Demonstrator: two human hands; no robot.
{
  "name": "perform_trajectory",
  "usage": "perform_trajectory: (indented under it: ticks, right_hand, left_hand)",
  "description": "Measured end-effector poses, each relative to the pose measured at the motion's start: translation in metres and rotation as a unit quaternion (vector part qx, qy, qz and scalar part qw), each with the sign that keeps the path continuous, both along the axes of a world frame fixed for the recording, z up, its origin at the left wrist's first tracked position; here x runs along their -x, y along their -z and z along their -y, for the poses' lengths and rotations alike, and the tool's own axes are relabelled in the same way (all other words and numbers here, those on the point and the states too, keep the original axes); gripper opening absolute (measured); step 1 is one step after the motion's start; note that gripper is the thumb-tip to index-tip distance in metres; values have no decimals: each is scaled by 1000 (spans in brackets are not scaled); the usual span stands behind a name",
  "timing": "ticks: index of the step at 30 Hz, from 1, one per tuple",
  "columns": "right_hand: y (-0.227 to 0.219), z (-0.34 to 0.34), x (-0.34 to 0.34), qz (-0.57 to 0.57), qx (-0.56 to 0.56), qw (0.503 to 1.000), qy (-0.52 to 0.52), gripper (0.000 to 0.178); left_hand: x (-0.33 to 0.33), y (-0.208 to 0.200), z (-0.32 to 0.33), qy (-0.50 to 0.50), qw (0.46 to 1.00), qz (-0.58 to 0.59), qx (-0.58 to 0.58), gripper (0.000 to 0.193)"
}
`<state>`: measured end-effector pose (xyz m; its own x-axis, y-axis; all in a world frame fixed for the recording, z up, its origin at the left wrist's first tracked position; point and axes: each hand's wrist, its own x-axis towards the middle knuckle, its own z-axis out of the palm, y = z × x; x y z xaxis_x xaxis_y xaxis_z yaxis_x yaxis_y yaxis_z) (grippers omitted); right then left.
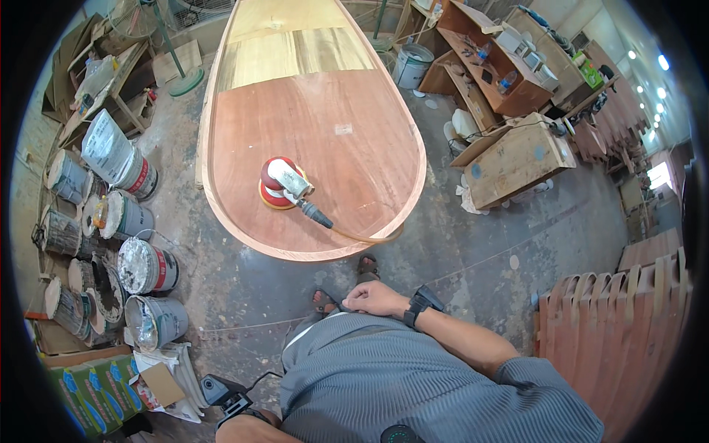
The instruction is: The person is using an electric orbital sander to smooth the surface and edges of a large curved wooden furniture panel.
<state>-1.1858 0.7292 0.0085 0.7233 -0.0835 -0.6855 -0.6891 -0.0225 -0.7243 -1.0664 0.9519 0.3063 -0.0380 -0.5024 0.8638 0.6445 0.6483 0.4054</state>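
Observation:
My right hand is in front of my waist, near the hem of my grey ribbed shirt. Its fingers are curled and pressed together; what they hold, if anything, is too small to make out. A dark strap with a device circles that wrist. At the lower left, part of my left arm shows with a similar wrist device, but the left hand is out of sight. Ahead, a red and white sander rests untouched on a long, round-ended wooden panel with a raised rim. Its hose trails over the near edge.
Several paint buckets line the left side, with green boxes below them. Wooden shelving and a low wooden box stand at the far right. Stacked reddish boards lean at the near right. My sandalled feet are on the grey floor.

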Motion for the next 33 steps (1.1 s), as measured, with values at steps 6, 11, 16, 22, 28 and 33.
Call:
perform_trajectory:
  ticks: [6,11,16,22,28,33]
  right_hand:
    - [-9,-1,-1,-31,2,999,-12,36]
    - [-4,-1,1,-25,-6,1000,-7,35]
    - [1,-2,3,-17,-8,1000,2,36]
    - [7,-3,5,-3,0,1000,11,38]
    - [2,-4,4,-9,0,1000,7,38]
    - [0,-5,5,-11,-5,1000,9,37]
  left_hand:
    - [6,4,6,50,998,-39,20,22]
    - [11,3,5,55,996,-65,8,23]
    - [8,4,5,61,997,-50,8,24]
    - [8,4,4,64,997,-42,-3,24]
    - [6,3,2,53,998,-22,-17,22]
    - [5,4,2,43,999,-10,-24,22]
